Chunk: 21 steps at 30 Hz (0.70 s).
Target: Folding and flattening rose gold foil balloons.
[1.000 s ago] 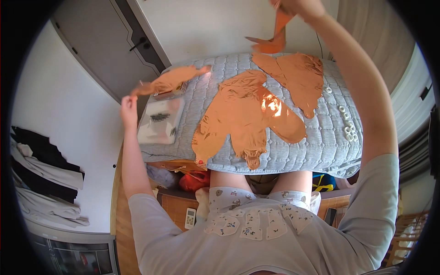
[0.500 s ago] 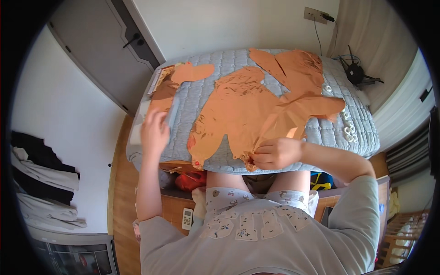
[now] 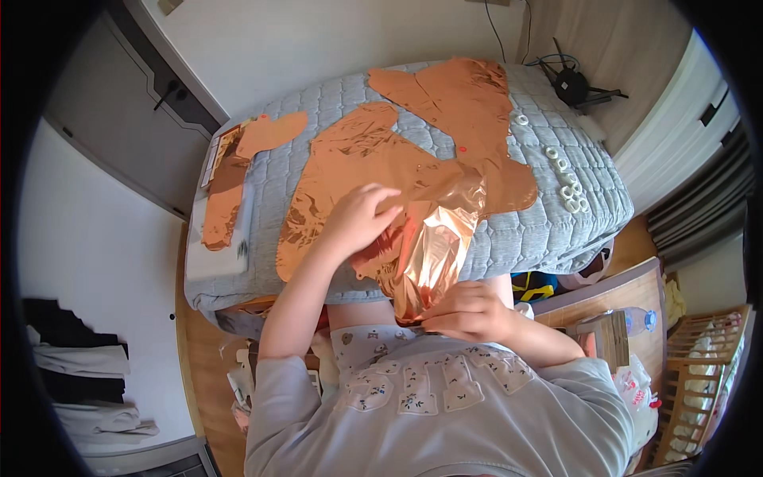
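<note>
A large, flat, uninflated copper-coloured foil balloon [image 3: 342,167] lies over the near middle of the bed [image 3: 266,191]. My right hand [image 3: 469,310] is closed on a bunched edge of it, held close to my lap, and the shiny foil between is pulled up in creases. Over the balloon's middle is my left hand [image 3: 362,221], fingers apart; whether it touches the foil is hard to tell. Another flat foil balloon [image 3: 457,99] is spread out at the far side. Further foil pieces [image 3: 273,133] lie at the left.
A white flat box [image 3: 218,258] rests under foil at the bed's left edge. Several small white ribbon rolls [image 3: 572,193] sit on the right side. A black router [image 3: 571,86] with antennas and cables is at the far right corner. A wooden slatted rack [image 3: 699,381] stands lower right.
My left hand has moved right, from the bed's left side to over the foil. My right hand has drawn the foil edge toward my lap. The view has shifted rightward.
</note>
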Tool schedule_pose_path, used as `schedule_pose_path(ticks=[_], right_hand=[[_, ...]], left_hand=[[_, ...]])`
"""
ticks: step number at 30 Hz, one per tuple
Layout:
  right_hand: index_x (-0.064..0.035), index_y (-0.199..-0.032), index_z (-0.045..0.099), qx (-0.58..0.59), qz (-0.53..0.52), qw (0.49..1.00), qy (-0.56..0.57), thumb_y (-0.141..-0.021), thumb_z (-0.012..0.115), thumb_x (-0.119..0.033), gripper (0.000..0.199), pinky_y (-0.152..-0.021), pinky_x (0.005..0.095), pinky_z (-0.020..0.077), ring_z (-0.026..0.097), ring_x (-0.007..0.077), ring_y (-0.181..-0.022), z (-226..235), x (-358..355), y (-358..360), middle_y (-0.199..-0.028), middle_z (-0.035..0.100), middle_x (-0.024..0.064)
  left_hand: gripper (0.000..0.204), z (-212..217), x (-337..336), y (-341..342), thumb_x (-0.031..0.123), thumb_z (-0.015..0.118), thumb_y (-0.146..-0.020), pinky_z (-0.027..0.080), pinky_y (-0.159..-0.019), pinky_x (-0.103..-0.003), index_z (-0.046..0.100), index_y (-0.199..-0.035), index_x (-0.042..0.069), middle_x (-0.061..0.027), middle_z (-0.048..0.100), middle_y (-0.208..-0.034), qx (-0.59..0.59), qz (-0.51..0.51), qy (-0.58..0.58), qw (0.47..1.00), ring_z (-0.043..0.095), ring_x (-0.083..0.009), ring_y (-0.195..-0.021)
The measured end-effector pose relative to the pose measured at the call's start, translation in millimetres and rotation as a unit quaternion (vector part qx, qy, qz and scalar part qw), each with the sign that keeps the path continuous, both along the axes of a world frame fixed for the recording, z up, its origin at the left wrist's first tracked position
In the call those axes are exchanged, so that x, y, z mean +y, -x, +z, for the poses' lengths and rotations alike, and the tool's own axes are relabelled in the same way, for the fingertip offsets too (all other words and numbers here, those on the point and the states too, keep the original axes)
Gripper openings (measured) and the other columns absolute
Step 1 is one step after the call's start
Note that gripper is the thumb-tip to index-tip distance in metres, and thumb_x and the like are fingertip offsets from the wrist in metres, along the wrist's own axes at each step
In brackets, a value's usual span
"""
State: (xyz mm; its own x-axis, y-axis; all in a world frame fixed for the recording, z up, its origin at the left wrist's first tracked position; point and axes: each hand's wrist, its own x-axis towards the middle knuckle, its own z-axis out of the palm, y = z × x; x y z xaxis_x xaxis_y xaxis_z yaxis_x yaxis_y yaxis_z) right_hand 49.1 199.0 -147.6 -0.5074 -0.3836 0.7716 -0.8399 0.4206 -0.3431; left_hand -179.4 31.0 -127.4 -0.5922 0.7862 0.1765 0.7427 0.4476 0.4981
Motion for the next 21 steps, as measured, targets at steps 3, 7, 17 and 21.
schedule_pose_path(ticks=[3,7,17,21], right_hand=[[-0.0086,-0.105,0.074,-0.069,-0.007,0.994,0.086,-0.084,0.082,-0.009,0.023,-0.07,0.0355,0.0563,0.071,0.0223,-0.08,-6.5,4.2,-13.1,-0.097,0.076,0.0043],[-0.0071,-0.102,0.074,-0.144,-0.01,0.973,0.182,-0.082,0.085,-0.007,0.023,-0.07,0.0351,0.0552,0.072,0.0233,-0.079,-11.8,3.4,-21.6,-0.093,0.077,0.0056],[-0.0039,-0.103,0.076,-0.265,0.024,0.938,0.221,-0.081,0.086,-0.006,0.024,-0.076,0.0353,0.0554,0.073,0.0251,-0.086,-33.9,8.1,-26.0,-0.093,0.076,0.0094],[-0.0028,-0.106,0.075,-0.3,0.055,0.931,0.198,-0.083,0.084,-0.007,0.024,-0.08,0.0348,0.0562,0.073,0.0239,-0.091,-44.7,11.9,-23.8,-0.098,0.076,0.0103]], left_hand=[[0.037,-10.3,43.0,41.0,0.031,0.069,-0.097,0.053,-0.096,-0.038,0.07,-0.126,0.008,-0.0161,0.068,-0.121,-0.024,0.024,0.029,0.999,0.068,-0.0278,-0.11],[0.037,-29.7,79.9,77.5,0.038,0.069,-0.095,0.054,-0.09,-0.039,0.074,-0.118,0.009,-0.0129,0.07,-0.112,-0.058,-0.015,-0.03,0.998,0.068,-0.0271,-0.104],[0.024,-35.2,100.3,78.0,0.022,0.08,-0.087,0.053,-0.088,-0.036,0.071,-0.101,0.005,-0.0104,0.065,-0.107,-0.079,-0.089,0.0,0.993,0.065,-0.0225,-0.102],[0.028,-35.3,105.0,70.3,0.019,0.08,-0.086,0.054,-0.088,-0.035,0.069,-0.106,0.004,-0.0106,0.065,-0.107,-0.051,-0.035,0.004,0.998,0.065,-0.022,-0.101]])
